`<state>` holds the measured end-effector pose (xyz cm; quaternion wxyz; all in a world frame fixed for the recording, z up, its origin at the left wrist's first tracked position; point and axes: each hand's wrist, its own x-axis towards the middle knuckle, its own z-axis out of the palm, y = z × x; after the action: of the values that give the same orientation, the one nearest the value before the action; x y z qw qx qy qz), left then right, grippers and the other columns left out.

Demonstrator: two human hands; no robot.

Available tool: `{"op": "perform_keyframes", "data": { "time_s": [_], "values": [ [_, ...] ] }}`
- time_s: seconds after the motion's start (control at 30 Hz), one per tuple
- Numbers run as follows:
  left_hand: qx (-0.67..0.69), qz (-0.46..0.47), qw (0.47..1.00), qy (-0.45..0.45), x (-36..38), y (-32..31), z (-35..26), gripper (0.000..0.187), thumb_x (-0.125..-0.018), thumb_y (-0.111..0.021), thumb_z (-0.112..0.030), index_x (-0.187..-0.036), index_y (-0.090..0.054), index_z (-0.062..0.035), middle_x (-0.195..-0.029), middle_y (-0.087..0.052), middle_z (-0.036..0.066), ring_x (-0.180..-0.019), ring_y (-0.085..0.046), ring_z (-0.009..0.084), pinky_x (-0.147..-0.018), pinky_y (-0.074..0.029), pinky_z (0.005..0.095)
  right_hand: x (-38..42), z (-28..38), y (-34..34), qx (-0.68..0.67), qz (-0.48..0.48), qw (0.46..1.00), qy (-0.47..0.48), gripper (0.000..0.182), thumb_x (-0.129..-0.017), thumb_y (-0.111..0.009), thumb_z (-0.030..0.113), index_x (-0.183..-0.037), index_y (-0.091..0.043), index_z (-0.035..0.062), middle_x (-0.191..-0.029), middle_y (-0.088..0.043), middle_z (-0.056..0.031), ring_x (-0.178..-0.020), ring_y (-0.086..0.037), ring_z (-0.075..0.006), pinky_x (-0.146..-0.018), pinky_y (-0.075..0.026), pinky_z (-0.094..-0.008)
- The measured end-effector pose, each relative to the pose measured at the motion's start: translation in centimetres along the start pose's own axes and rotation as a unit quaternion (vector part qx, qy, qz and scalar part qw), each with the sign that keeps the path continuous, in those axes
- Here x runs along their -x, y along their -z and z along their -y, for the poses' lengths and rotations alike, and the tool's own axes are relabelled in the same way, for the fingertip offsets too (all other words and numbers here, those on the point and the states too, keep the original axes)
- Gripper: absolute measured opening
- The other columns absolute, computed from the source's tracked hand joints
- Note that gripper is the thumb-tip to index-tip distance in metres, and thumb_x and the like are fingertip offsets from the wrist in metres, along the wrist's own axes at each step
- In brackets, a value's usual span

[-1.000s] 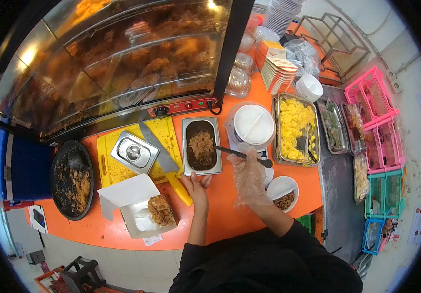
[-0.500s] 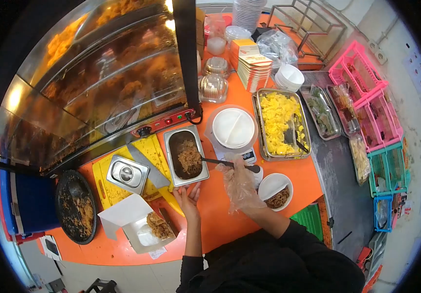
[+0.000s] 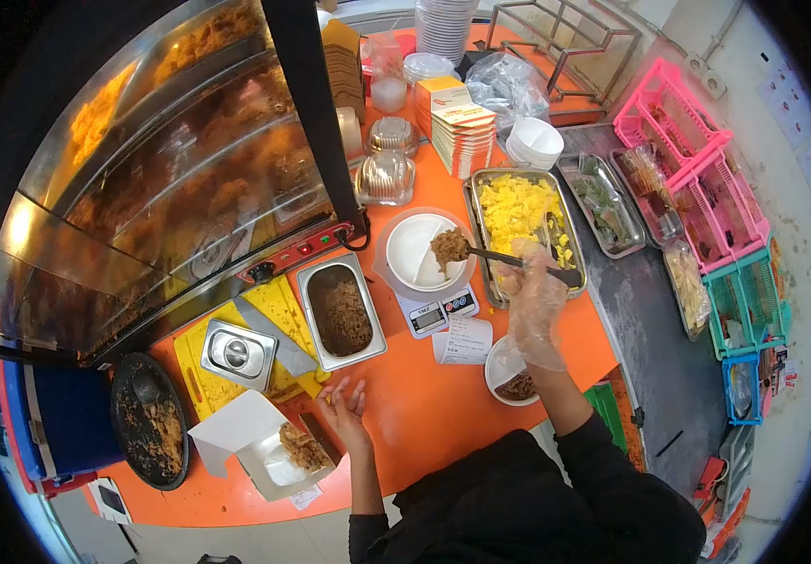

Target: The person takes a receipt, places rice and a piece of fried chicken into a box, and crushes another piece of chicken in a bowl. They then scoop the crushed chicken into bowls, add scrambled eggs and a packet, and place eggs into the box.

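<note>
there are two hands (image 3: 539,303), one spoon (image 3: 501,257), one scale (image 3: 424,320), one knife (image 3: 279,336), one cutting board (image 3: 190,350), two pink baskets (image 3: 699,164).

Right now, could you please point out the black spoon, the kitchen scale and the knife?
Black spoon (image 3: 494,255): head view, on the handle near the scoop.
Kitchen scale (image 3: 426,321): head view, on its display.
Knife (image 3: 285,336): head view, on its blade.

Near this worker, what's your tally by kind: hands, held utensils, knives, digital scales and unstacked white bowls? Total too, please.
Hands: 2 (left hand, right hand)
Held utensil: 1
Knife: 1
Digital scale: 1
Unstacked white bowls: 2
Total: 7
</note>
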<state>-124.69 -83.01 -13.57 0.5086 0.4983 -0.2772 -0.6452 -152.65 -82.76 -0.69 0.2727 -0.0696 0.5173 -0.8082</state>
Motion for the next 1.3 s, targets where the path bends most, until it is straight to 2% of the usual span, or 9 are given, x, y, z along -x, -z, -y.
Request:
{"op": "perform_keyframes", "data": {
  "time_s": [0.1,0.2,0.3,0.5,0.73,0.93,1.0,1.23,1.3],
  "values": [
    [-0.003,-0.001,1.0,0.0,0.0,-0.4,-0.2,0.021,-0.096,-0.041,-0.025,-0.112,-0.035,-0.0134,-0.118,-0.051,0.012,-0.1,-0.06,0.0286,-0.08,-0.048,0.0283,-0.3,-2.1,0.6,0.122,0.065,0.985,0.102,0.018,-0.092,-0.049,0.012,-0.1,-0.054,-0.0026,-0.081,-0.064,-0.0129,-0.078,-0.063,-0.0157,-0.06,-0.05,-0.0236],
    [0.0,0.001,1.0,0.001,-0.1,-0.7,-0.4,0.021,-0.096,-0.041,-0.025,-0.112,-0.035,-0.0131,-0.118,-0.051,0.012,-0.1,-0.06,0.0278,-0.081,-0.047,0.0281,1.2,-0.4,-0.5,0.445,0.269,0.738,0.429,0.028,-0.08,-0.059,0.004,-0.108,-0.059,0.005,-0.097,-0.065,-0.0141,-0.084,-0.064,-0.025,-0.073,-0.052,-0.0339],
    [-0.002,0.0,1.0,-0.005,-0.2,-0.7,-0.7,0.021,-0.096,-0.042,-0.025,-0.112,-0.036,-0.013,-0.117,-0.051,0.012,-0.099,-0.06,0.0267,-0.081,-0.047,0.0281,2.4,2.0,-1.3,0.536,0.354,0.677,0.36,0.027,-0.079,-0.059,0.003,-0.106,-0.06,0.0049,-0.102,-0.063,-0.0155,-0.092,-0.062,-0.0301,-0.077,-0.051,-0.0356],
    [0.003,-0.013,1.0,-0.002,0.0,-0.7,-0.4,0.02,-0.095,-0.042,-0.024,-0.112,-0.036,-0.0126,-0.114,-0.052,0.012,-0.096,-0.061,0.0249,-0.08,-0.047,0.0282,0.4,3.1,-0.9,0.387,0.367,0.747,0.397,0.031,-0.078,-0.06,0.003,-0.109,-0.059,0.0057,-0.101,-0.062,-0.0183,-0.087,-0.062,-0.0325,-0.071,-0.051,-0.0362],
    [-0.032,0.066,0.994,0.083,0.2,-2.9,0.2,0.017,-0.093,-0.045,-0.021,-0.106,-0.043,-0.0097,-0.101,-0.056,0.01,-0.084,-0.061,0.0206,-0.075,-0.049,0.0276,0.2,3.3,-0.8,0.467,0.379,0.705,0.376,0.029,-0.079,-0.06,0.002,-0.108,-0.059,0.0016,-0.098,-0.063,-0.0176,-0.084,-0.064,-0.0304,-0.072,-0.051,-0.0328],
    [-0.051,0.206,0.969,0.128,0.4,-8.3,-0.6,0.021,-0.095,-0.04,-0.019,-0.112,-0.045,-0.0065,-0.106,-0.056,0.009,-0.09,-0.059,0.017,-0.081,-0.048,0.0293,-0.8,4.6,-1.1,0.374,0.352,0.842,0.167,0.022,-0.08,-0.062,0.006,-0.101,-0.062,-0.0011,-0.095,-0.064,-0.0153,-0.078,-0.063,-0.0265,-0.069,-0.05,-0.0299],
    [-0.052,0.235,0.963,0.123,0.0,-10.5,-1.1,0.025,-0.095,-0.04,-0.018,-0.117,-0.044,-0.006,-0.111,-0.055,0.009,-0.096,-0.058,0.0176,-0.085,-0.046,0.0299,-1.1,4.7,-0.7,0.398,0.394,0.777,0.287,0.022,-0.079,-0.063,0.008,-0.099,-0.062,-0.0003,-0.095,-0.065,-0.0138,-0.078,-0.063,-0.0263,-0.068,-0.05,-0.0298],
    [-0.02,0.258,0.964,0.065,-2.5,-15.2,-0.8,0.043,-0.092,-0.041,-0.014,-0.134,-0.033,-0.0074,-0.123,-0.051,0.012,-0.111,-0.052,0.0174,-0.092,-0.042,0.027,-0.3,4.7,0.8,0.493,0.511,0.631,0.311,0.027,-0.075,-0.065,0.01,-0.102,-0.063,0.0085,-0.095,-0.065,-0.0122,-0.079,-0.064,-0.0267,-0.069,-0.051,-0.033],
    [-0.02,0.261,0.962,0.072,-2.5,-15.7,-1.2,0.045,-0.091,-0.04,-0.01,-0.135,-0.032,-0.0075,-0.124,-0.051,0.012,-0.11,-0.052,0.0175,-0.091,-0.043,0.0261,-1.1,4.4,0.8,0.44,0.497,0.676,0.32,0.027,-0.075,-0.065,0.011,-0.101,-0.063,0.0087,-0.093,-0.065,-0.0113,-0.075,-0.063,-0.0264,-0.066,-0.05,-0.0324]
  ]
}}
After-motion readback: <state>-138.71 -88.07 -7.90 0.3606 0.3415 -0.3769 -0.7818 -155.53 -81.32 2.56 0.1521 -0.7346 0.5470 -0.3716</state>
